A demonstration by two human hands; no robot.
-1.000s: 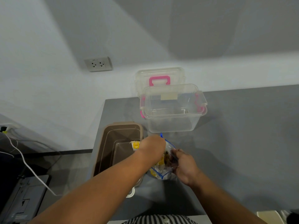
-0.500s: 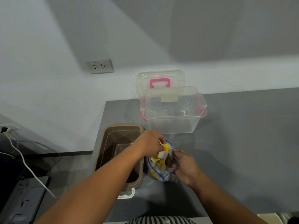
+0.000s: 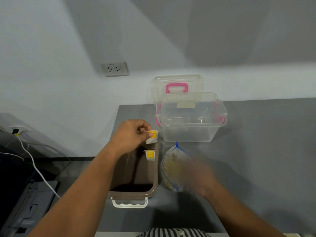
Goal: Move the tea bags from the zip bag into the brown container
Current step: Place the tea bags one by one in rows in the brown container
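At the far left a dark machine (image 3: 30,207) is cut off by the frame, too dim to name, with a white cable (image 3: 39,173) running across it. A socket (image 3: 114,68) sits on the wall beyond. The left hand (image 3: 130,134) hovers over the far end of the brown container (image 3: 156,168), its grip a narrow pinch of thumb and fingertips on a yellow-and-white tea bag (image 3: 152,136). The forearm hides much of the container's left side. A second tea bag (image 3: 150,154) shows inside by the right wall; whether it rests or hangs there cannot be told. Just right of the container the zip bag (image 3: 172,166) lies on the grey bench (image 3: 256,151), its yellow contents hazy. The right hand (image 3: 200,180) is a motion blur at the bag's near right edge; its grip cannot be told, nor whether it touches the bag. Farther off stands a clear box (image 3: 189,124), its lid (image 3: 176,82) against the wall.
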